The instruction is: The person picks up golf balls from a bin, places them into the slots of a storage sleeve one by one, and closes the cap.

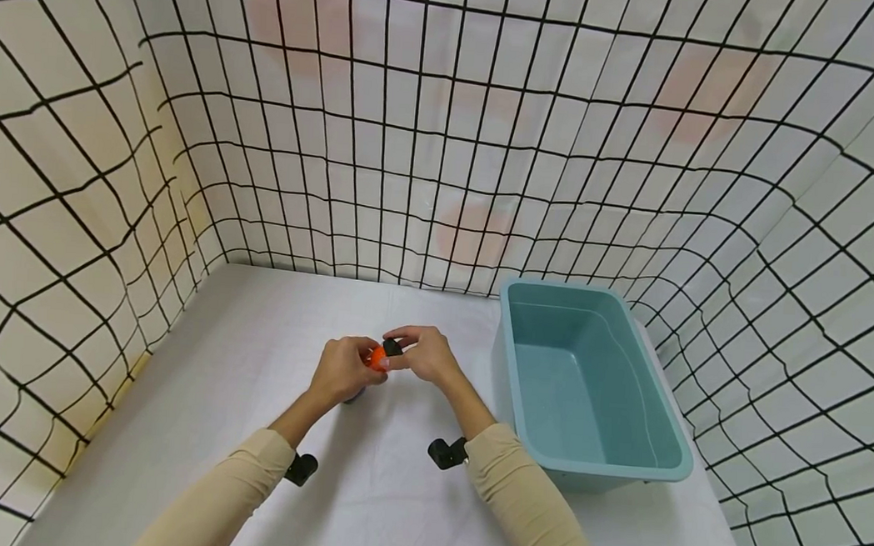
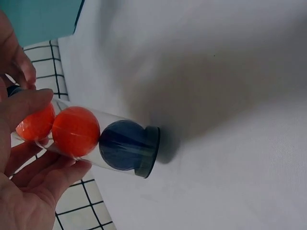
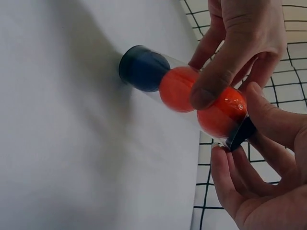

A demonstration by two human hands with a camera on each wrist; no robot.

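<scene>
A clear tube [image 3: 173,61] stands on the white cloth, leaning slightly. Inside it sit a dark blue ball [image 2: 121,144] at the bottom and two orange balls above, the middle one [image 2: 76,131] and the upper one [image 3: 221,112]. A dark end cap [image 2: 150,152] closes the base. My left hand [image 1: 342,371] grips the tube's upper part, thumb and fingers on opposite sides. At its top end my right hand [image 1: 429,356] pinches another dark cap [image 3: 241,133] between thumb and fingertips, and this cap sits at a slant across the tube's mouth.
A blue-green plastic bin [image 1: 509,378] stands to the right of my hands. Black wire mesh [image 1: 414,150] surrounds the white-covered table [image 1: 239,319] at the back and both sides. A dark wrist camera [image 1: 447,453] sticks out from the right sleeve, another [image 1: 301,469] from the left.
</scene>
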